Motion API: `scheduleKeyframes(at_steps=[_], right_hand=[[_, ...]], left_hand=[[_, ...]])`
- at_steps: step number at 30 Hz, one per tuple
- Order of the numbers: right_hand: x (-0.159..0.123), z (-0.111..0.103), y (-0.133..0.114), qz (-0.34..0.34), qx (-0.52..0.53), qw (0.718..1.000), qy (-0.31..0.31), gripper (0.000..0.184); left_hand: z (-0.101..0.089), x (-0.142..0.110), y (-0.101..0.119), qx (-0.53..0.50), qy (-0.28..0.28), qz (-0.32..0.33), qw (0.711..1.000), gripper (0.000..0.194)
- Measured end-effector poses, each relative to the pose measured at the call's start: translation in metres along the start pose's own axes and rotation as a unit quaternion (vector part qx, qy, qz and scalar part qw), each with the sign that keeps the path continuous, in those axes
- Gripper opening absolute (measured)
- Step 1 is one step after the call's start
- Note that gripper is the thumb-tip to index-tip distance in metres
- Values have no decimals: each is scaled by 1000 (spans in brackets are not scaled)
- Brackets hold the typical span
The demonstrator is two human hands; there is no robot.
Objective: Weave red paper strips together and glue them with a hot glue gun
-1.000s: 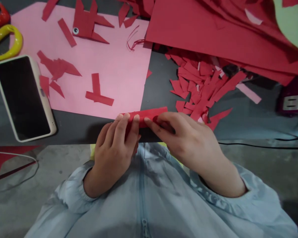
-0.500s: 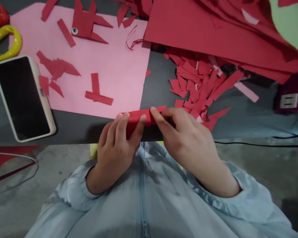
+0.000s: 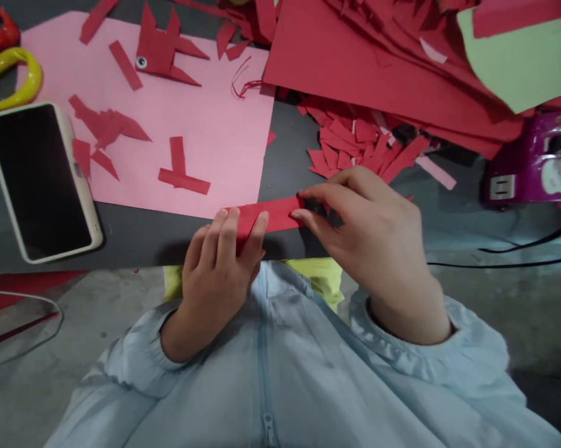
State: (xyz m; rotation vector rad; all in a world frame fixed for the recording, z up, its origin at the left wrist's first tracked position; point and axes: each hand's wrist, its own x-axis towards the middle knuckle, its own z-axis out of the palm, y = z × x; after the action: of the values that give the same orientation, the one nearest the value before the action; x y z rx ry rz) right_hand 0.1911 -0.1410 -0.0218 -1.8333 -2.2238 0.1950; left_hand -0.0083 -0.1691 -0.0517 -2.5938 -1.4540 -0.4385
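A folded red paper strip lies near the table's front edge, between my two hands. My left hand covers its left end, with fingers and thumb pressed on the paper. At the other end, my right hand has thumb and forefinger closed on the strip's tip. Behind them is a pink sheet bearing a red paper fish shape with a googly eye. Two crossed red strips and a pointed red cut-out also lie on that sheet.
A phone rests at the left, below yellow-handled scissors. Many red paper scraps are heaped beyond my right hand, under large red sheets. A purple device with a socket stands at the right, near black cables.
My right hand has shifted from lying along the strip to pinching its right end, and has lifted slightly. My left hand stays in place. The view has swung a little to the right.
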Motion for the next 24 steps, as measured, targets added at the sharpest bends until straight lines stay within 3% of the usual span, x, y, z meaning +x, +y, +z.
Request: scheduleKeyframes(at_steps=[15, 24], right_hand=[[11, -6, -4, 24, -8, 999, -48, 18], [20, -8, 0, 27, -28, 995, -95, 11]], left_hand=[[3, -5, 2, -9, -4, -3, 1000, 46], [6, -6, 2, -27, 22, -9, 999, 45]])
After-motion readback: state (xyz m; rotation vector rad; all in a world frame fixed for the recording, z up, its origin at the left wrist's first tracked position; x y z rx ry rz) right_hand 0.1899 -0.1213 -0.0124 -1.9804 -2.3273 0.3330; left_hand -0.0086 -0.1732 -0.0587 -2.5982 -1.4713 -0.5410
